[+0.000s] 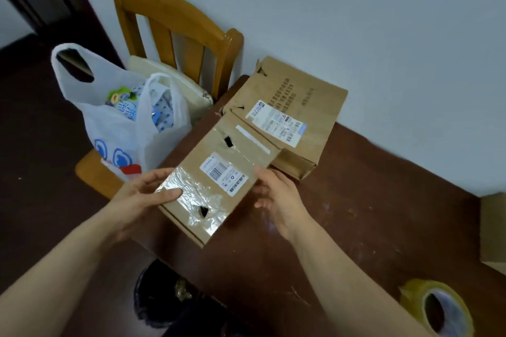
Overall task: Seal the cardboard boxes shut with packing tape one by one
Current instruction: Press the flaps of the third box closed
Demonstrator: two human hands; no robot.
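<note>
Held cardboard box (219, 172) over bench (356, 200): left hand (137, 197) fingers clamped on taped end, right hand (279, 197) fingers clamped on side edge.

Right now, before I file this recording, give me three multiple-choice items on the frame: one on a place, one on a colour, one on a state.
1. Where does the tape roll lie?
A) on the floor
B) on the table, lower right
C) on a shelf

2. What colour is the plastic bag mainly?
A) black
B) green
C) white

3. How is the near box?
A) held by both hands
B) lying untouched
C) open, flaps upright

Answers:
1 B: the tape roll sits on the table beside the right forearm.
2 C: the plastic bag, standing on the chair, is white with printed marks.
3 A: the left hand and the right hand grip the near box at its two sides.
</note>
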